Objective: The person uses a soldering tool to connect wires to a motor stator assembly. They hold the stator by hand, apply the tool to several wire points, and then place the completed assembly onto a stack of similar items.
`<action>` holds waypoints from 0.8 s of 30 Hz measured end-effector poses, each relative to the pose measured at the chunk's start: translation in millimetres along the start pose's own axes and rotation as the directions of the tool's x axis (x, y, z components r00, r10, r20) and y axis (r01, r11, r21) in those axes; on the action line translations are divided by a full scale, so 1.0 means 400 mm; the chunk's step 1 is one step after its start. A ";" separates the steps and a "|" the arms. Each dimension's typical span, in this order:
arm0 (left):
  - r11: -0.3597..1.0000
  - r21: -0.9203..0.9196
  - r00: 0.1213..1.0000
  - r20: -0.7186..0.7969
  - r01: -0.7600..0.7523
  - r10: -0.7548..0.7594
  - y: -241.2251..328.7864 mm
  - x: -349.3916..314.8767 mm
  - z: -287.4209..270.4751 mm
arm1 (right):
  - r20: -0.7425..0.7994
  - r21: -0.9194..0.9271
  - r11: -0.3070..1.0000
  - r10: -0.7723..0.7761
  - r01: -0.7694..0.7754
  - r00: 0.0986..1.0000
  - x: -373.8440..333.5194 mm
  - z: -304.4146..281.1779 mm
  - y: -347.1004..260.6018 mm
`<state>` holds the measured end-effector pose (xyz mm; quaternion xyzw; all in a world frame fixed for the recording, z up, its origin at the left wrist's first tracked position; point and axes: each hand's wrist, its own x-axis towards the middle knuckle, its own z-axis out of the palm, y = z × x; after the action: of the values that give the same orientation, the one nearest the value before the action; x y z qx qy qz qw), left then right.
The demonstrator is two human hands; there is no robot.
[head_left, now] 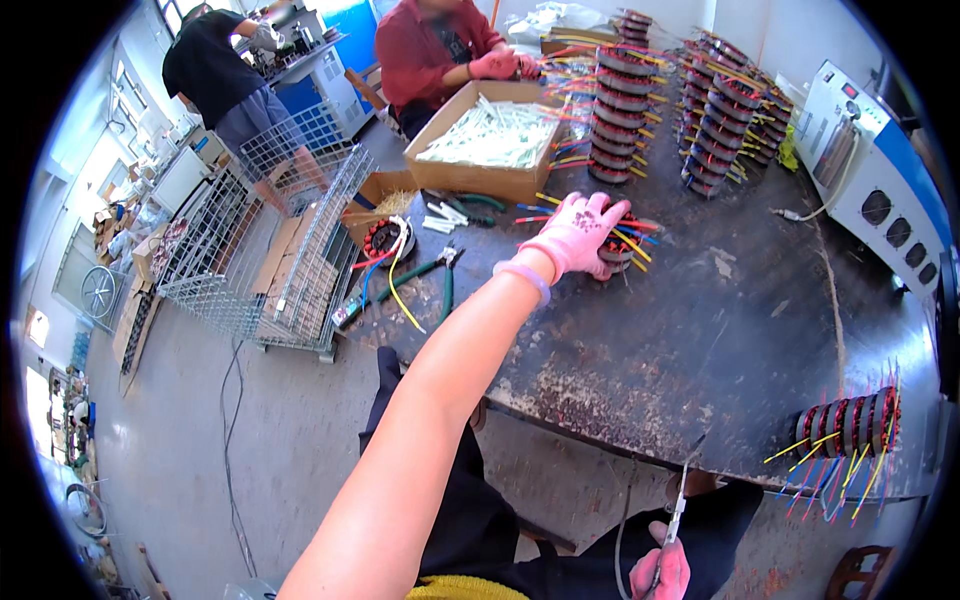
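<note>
My left hand [582, 236], in a pink glove, reaches out over the table, its fingers and thumb bent around a small wound motor stator [620, 258]. Red, blue and yellow leads stick out from under the fingers; the palm hides much of the ring. Low by my lap, my right hand [662, 572], also gloved in pink, is closed around a slim pencil-like tool [679, 508] that looks like a soldering iron. Its thin dark tip points up past the table's front edge. Another stator [388, 240] with long coloured leads lies near the left edge.
Stacks of stators [622, 115] stand at the back, and a row of them [848, 422] lies at right. A carton of white tubes [480, 180], green-handled cutters [447, 262], a blue-white machine [880, 190] and a wire cage [255, 250] surround the table [700, 330]. Two people work beyond.
</note>
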<state>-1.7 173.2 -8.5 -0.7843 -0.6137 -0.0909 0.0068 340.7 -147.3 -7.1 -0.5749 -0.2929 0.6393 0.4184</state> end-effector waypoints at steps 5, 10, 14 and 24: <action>1.000 -0.006 1.000 -0.010 -0.005 0.005 -0.001 -0.004 -0.025 | 0.023 -0.006 0.999 -0.044 0.045 0.999 -0.002 -0.005 0.011; 0.998 -0.044 0.998 0.016 -0.052 0.053 0.003 0.008 -0.019 | 0.018 0.009 0.998 -0.055 0.054 0.998 -0.007 -0.018 0.012; 0.986 -0.163 0.996 0.072 -0.032 0.044 -0.021 0.021 -0.040 | 0.041 0.041 0.998 -0.054 0.053 0.998 -0.002 -0.023 0.014; 0.969 -0.210 0.989 0.102 0.130 -0.110 -0.019 0.020 -0.042 | 0.021 0.005 0.997 -0.083 0.083 0.996 -0.023 -0.035 -0.008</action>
<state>-9.3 180.6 8.6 -0.7451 -0.6462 -0.1219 -0.1116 354.8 -155.5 -2.2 -0.5544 -0.3195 0.6283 0.4425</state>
